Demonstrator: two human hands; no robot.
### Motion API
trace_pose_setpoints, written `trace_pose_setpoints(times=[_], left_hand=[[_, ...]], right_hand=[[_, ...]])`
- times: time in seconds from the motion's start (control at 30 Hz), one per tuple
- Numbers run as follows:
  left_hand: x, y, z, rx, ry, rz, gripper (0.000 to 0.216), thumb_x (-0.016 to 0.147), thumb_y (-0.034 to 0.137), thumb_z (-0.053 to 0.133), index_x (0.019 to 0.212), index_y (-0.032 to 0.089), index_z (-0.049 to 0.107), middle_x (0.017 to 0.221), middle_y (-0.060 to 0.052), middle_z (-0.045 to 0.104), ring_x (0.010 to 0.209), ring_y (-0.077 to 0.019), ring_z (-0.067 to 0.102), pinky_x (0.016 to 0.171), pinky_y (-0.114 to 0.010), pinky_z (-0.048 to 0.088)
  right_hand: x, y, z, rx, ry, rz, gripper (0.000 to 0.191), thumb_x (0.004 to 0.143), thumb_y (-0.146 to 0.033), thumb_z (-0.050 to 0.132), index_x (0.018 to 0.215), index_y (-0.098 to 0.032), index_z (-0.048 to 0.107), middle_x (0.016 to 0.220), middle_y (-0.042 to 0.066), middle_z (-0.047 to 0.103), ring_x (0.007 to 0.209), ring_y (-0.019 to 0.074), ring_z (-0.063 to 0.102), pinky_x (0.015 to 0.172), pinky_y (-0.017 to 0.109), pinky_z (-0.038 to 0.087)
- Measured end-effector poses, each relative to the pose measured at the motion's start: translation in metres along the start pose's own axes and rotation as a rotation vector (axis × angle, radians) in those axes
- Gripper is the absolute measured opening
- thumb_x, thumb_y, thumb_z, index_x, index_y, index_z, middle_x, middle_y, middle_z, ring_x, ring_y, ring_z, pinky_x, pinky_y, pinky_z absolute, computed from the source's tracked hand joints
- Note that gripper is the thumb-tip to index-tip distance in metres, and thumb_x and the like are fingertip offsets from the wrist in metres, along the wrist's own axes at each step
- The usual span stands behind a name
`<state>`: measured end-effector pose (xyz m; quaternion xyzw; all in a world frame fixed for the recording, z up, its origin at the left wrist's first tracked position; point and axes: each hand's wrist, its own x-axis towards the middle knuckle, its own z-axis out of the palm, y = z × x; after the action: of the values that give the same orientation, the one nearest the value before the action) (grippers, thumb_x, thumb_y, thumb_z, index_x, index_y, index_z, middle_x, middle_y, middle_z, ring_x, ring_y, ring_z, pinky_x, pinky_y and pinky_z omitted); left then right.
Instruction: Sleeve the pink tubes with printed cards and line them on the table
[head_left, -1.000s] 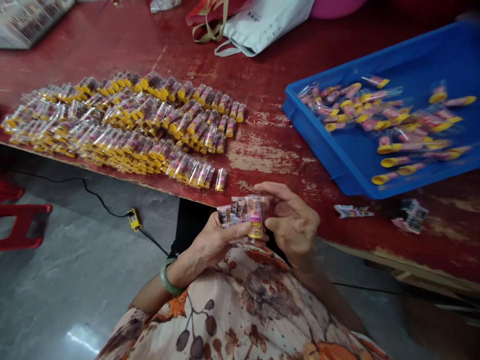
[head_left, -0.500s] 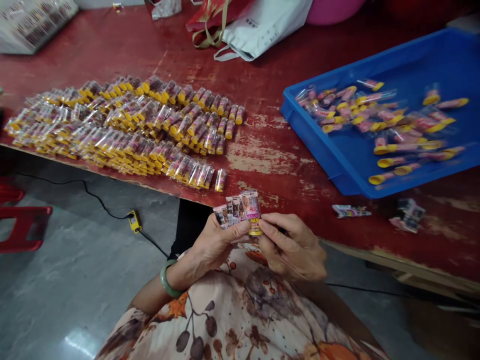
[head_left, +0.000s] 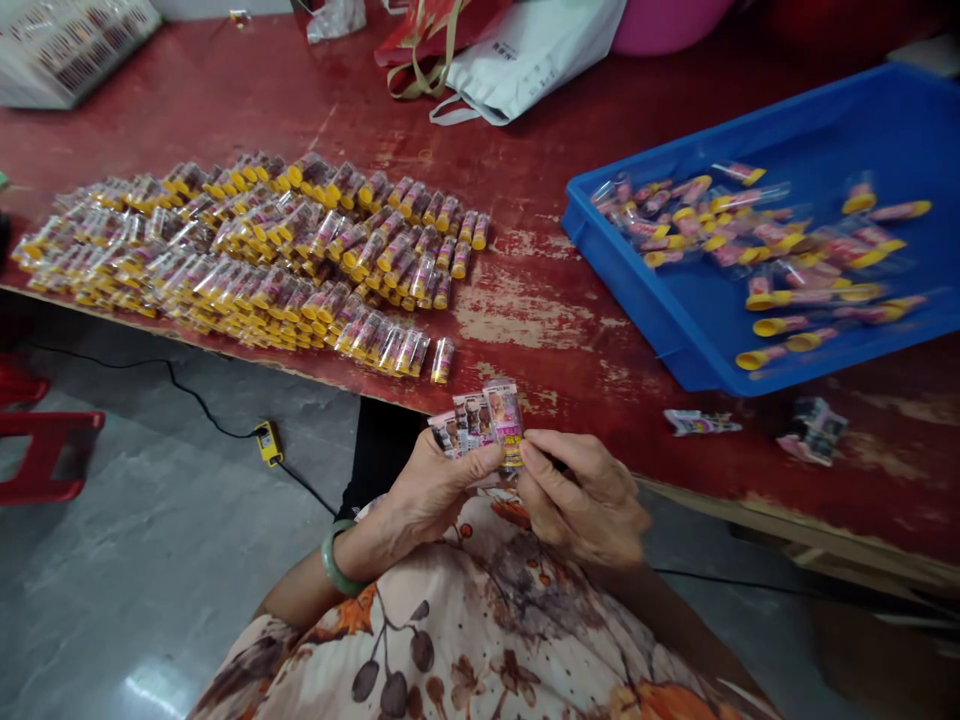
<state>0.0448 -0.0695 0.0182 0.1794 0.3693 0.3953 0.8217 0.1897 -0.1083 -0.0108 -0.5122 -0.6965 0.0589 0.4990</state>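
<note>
My left hand (head_left: 435,490), with a green bangle at its wrist, is closed on a fan of small printed packets (head_left: 472,425), its thumb lying across their lower part. The frontmost packet (head_left: 504,415) has pink and yellow print. At that packet's lower right edge, my right hand (head_left: 581,490) pinches with thumb and fingers; what lies behind the fingertips is hidden. Just beyond my hands, a single clear tube with a yellow end (head_left: 442,360) stands apart from a large pile of similar tubes (head_left: 285,260) on the red table (head_left: 517,320).
A blue tray (head_left: 675,345) at the right holds scattered yellow-ended tubes. Between it and the table edge lie a printed packet (head_left: 701,422) and a small crumpled bunch (head_left: 814,430). A white bag (head_left: 532,60) and a white basket (head_left: 67,50) sit at the back.
The frontmost packet has tilted slightly and shows a little more of its print. Both hands keep nearly the same grip and place.
</note>
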Motion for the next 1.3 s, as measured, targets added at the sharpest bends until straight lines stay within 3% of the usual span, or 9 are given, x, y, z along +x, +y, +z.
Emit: trace_pose_setpoints(times=[0.1,0.33,0.6,0.7,0.83,0.97,1.07,1.17,1.3], left_hand=[[0.000,0.000,0.001,-0.020,-0.003,-0.006,0.031,0.060,0.020,0.085,0.087,0.014,0.071,0.076,-0.003,0.072,0.066,-0.0133,0.065,0.065,-0.024,0.052],[0.001,0.000,0.000,-0.018,0.016,-0.010,0.033,0.060,0.019,0.085,0.090,0.014,0.071,0.079,-0.004,0.072,0.069,-0.0131,0.066,0.069,-0.024,0.052],[0.005,-0.002,-0.005,-0.038,0.014,0.045,0.026,0.063,0.014,0.082,0.087,0.015,0.072,0.079,-0.001,0.072,0.069,-0.0107,0.065,0.069,-0.022,0.053],[0.007,0.001,-0.009,0.012,0.006,0.066,0.029,0.065,0.017,0.082,0.092,0.014,0.071,0.083,-0.004,0.072,0.073,-0.0142,0.067,0.072,-0.027,0.055],[0.008,0.004,-0.012,0.110,-0.026,0.080,0.036,0.065,0.025,0.082,0.097,0.012,0.071,0.083,-0.007,0.072,0.072,-0.0180,0.067,0.073,-0.034,0.056],[0.009,0.006,-0.013,0.186,-0.022,0.101,0.036,0.062,0.027,0.084,0.093,0.013,0.072,0.081,-0.006,0.072,0.070,-0.0169,0.066,0.072,-0.031,0.056],[0.014,0.011,-0.015,0.190,-0.007,0.119,0.032,0.064,0.029,0.082,0.089,0.012,0.073,0.079,-0.006,0.072,0.068,-0.0154,0.066,0.069,-0.028,0.056],[0.022,0.020,-0.020,0.104,0.013,0.138,0.031,0.071,0.033,0.077,0.094,0.013,0.071,0.084,-0.008,0.073,0.071,-0.0169,0.068,0.069,-0.029,0.058],[0.028,0.029,-0.031,0.003,0.112,0.126,0.028,0.073,0.032,0.077,0.087,0.010,0.069,0.081,-0.010,0.073,0.072,-0.0187,0.071,0.070,-0.029,0.059]], right_hand=[[0.009,-0.003,0.001,-0.090,0.105,-0.163,0.047,0.074,-0.003,0.065,0.115,-0.027,0.063,0.093,0.004,0.070,0.075,0.0186,0.067,0.064,0.030,0.057],[0.010,0.001,0.005,-0.168,0.130,-0.244,0.040,0.074,-0.003,0.064,0.110,-0.021,0.062,0.090,0.006,0.068,0.074,0.0169,0.066,0.063,0.028,0.057],[0.011,0.010,0.003,-0.262,0.030,-0.401,0.033,0.073,-0.005,0.066,0.103,-0.018,0.064,0.095,0.009,0.069,0.079,0.0181,0.065,0.065,0.029,0.055],[0.018,0.010,-0.002,-0.041,-0.030,-0.243,0.037,0.073,-0.008,0.066,0.108,-0.021,0.063,0.099,0.009,0.067,0.083,0.0197,0.064,0.069,0.033,0.056],[0.027,0.010,-0.003,0.312,-0.070,0.220,0.035,0.078,-0.018,0.065,0.113,-0.024,0.063,0.101,0.006,0.067,0.072,0.0149,0.061,0.066,0.032,0.055],[0.035,0.010,0.012,0.520,-0.081,0.608,0.040,0.070,-0.025,0.076,0.109,-0.022,0.065,0.095,0.005,0.071,0.077,0.0167,0.066,0.067,0.029,0.056],[0.048,0.008,0.026,0.723,-0.045,0.760,0.036,0.064,-0.025,0.080,0.097,-0.020,0.067,0.088,0.004,0.072,0.077,0.0168,0.067,0.069,0.029,0.056],[0.073,0.013,0.037,0.917,-0.009,0.890,0.035,0.058,-0.025,0.081,0.089,-0.018,0.067,0.082,0.002,0.071,0.069,0.0144,0.065,0.059,0.025,0.054],[0.124,0.046,0.062,0.949,0.064,0.980,0.032,0.052,-0.022,0.080,0.081,-0.016,0.067,0.070,-0.001,0.067,0.054,0.0089,0.057,0.048,0.019,0.046]])
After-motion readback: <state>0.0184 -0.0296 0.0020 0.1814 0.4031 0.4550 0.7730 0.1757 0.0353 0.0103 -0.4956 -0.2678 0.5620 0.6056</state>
